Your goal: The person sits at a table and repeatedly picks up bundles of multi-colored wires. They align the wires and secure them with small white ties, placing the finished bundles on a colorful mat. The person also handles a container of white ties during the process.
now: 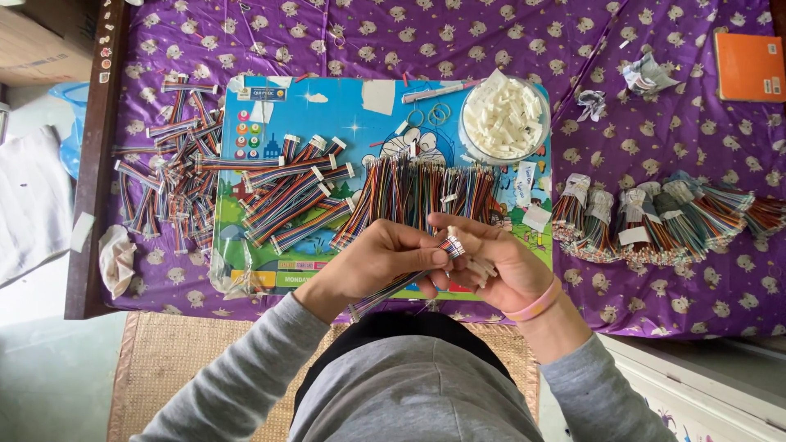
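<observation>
At the near edge of the bench [671, 311], which is covered by a purple patterned cloth, both hands meet over a blue cartoon-printed board [360, 115]. The left hand [381, 262] is closed around a multicoloured ribbon cable [401, 282], thumb and fingers pinching it just behind its small white connector [455, 245]; the free end of the cable trails down toward the person's lap. The right hand [499, 262], with a pink wristband [536, 303] at the wrist, is curled with its fingertips pressed against the same connector end, and a few more white pieces sit in its palm (what exactly they are is too small to tell).

Just beyond the hands lies a broad fan of loose multicoloured wires [426, 192] spread across the board. To its left, several finished ribbon cables [295, 192] with white ends lie diagonally on the board, and further left a larger heap of the same cables [168, 180] rests on the cloth. A clear round bowl of white plastic connectors [503, 119] stands at the board's far right corner. Off to the right, bundles of wires bound with paper bands [655, 217] lie in a row on the cloth, and an orange notebook [749, 65] sits at the far right corner.
</observation>
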